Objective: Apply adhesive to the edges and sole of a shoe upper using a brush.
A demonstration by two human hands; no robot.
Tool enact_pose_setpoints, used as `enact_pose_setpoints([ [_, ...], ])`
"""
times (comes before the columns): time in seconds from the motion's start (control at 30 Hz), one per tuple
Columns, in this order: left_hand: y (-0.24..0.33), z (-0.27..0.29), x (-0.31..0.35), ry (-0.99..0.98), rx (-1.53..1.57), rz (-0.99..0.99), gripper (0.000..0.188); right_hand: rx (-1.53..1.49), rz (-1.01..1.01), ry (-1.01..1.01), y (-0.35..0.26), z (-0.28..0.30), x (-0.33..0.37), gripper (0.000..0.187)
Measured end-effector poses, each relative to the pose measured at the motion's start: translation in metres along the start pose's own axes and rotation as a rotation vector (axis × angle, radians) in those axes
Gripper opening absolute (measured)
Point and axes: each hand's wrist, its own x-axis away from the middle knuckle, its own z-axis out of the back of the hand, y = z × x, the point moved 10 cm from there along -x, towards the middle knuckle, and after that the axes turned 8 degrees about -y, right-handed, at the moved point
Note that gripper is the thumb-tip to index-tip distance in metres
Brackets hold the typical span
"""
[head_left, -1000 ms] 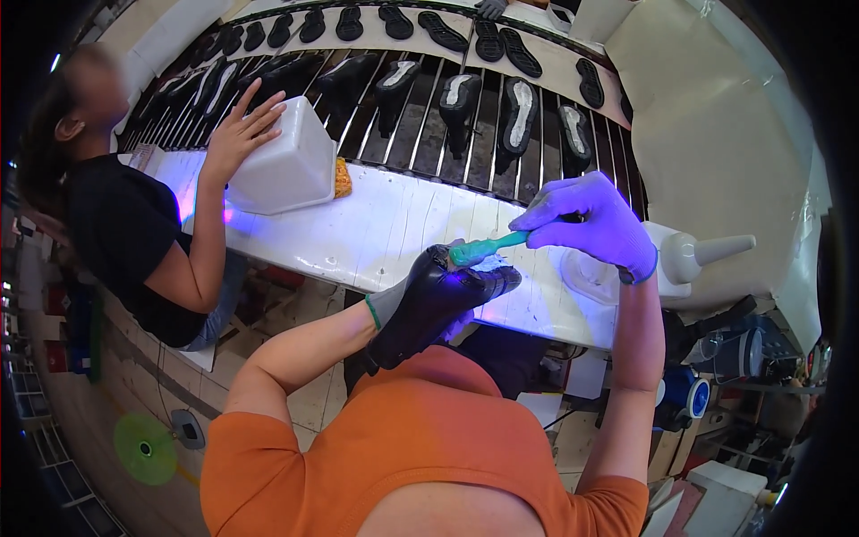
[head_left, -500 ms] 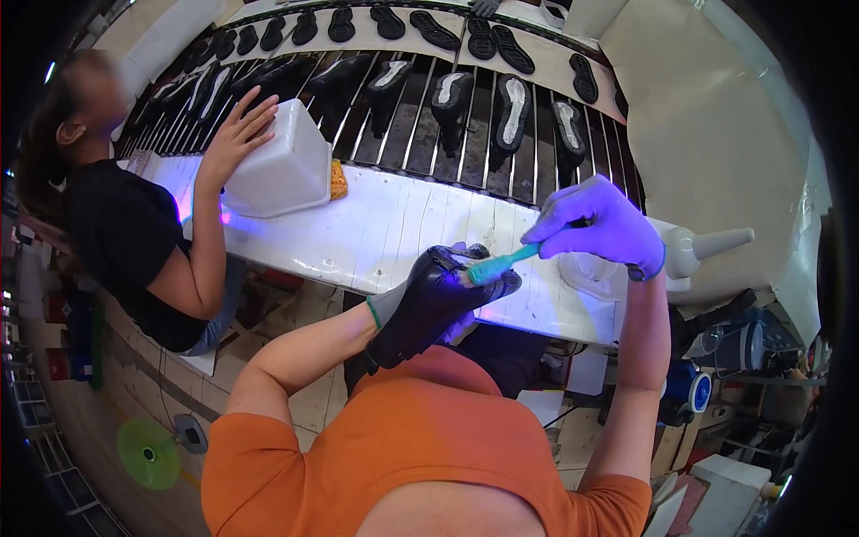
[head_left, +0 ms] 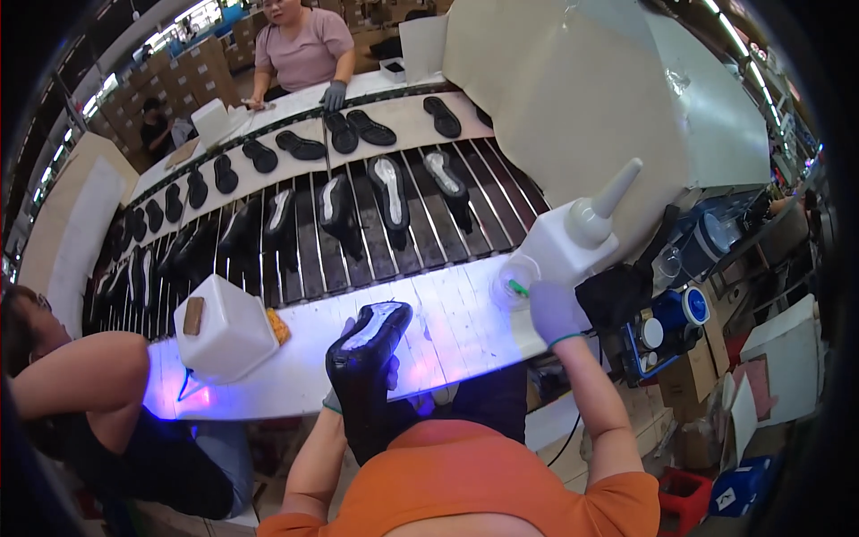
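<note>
My left hand (head_left: 392, 372), in a grey glove, is wrapped round a black boot upper (head_left: 358, 369). The upper is held bottom up, its underside covered with a whitish strip; it hides most of that hand. My right hand (head_left: 555, 311), in a pale glove, is closed round a green brush (head_left: 518, 287). The brush reaches into a clear plastic cup (head_left: 501, 300) on the white bench (head_left: 447, 304); its bristles cannot be made out. Behind the cup stands a white squeeze bottle (head_left: 568, 242) with a long nozzle.
Beyond the bench, a roller conveyor (head_left: 295, 251) carries several black uppers, with black soles (head_left: 376, 127) on a belt behind. A white box-like container (head_left: 224, 327) stands at left beside a co-worker's arm (head_left: 80, 376). Another person (head_left: 304, 45) works across the conveyor.
My right hand has moved with the brush from the upper to the cup. My left hand has turned the upper more upright. The view has shifted, showing a person across the conveyor.
</note>
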Motion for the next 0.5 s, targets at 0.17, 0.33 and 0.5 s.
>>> enact_pose_setpoints([
  [0.17,-0.101,0.028,-0.040,0.018,1.178,-0.090,0.083,-0.034,-0.043,-0.050,-0.009,0.015,-0.009,0.013],
  [0.33,-0.037,0.053,-0.031,0.298,1.257,-0.281,0.069,-0.564,0.206,0.049,-0.048,0.064,0.016,0.031],
  [0.5,-0.012,0.042,-0.035,0.323,0.950,-0.378,0.058,-1.560,0.444,-0.483,-0.189,0.004,0.054,0.077],
])
